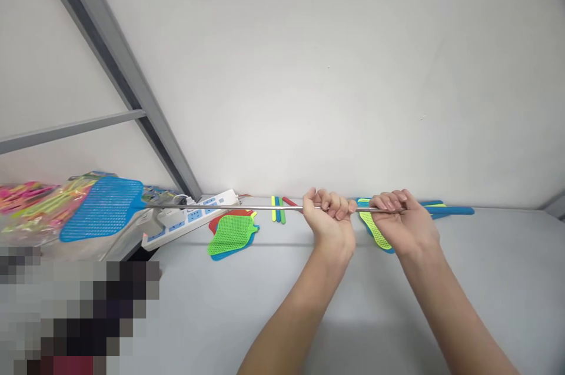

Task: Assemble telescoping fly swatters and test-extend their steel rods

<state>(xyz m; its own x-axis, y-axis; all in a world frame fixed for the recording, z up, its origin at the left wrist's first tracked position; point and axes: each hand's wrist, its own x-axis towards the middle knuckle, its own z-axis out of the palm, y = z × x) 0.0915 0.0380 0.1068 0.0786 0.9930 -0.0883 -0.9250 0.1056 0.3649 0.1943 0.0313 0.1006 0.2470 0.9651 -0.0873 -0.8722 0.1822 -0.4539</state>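
Observation:
Both my hands hold one long fly swatter level above the grey table. Its blue mesh head point(108, 209) points left, and a thin metal rod point(247, 207) runs from it to a blue handle point(454, 211) on the right. My left hand point(330, 216) is closed around the middle of the rod. Closer to the handle, my right hand point(404, 219) has its fingers curled over the rod. Behind the right hand lie a yellow-green swatter head point(376, 229) and blue pieces, partly covered.
A stack of green, blue and red swatter heads point(232, 232) lies on the table point(198, 316). Behind it sits a white power strip point(194, 219). Several coloured handles point(278, 210) lie by the wall. Bagged colourful items point(48, 207) are at the far left, near a metal frame point(132, 80).

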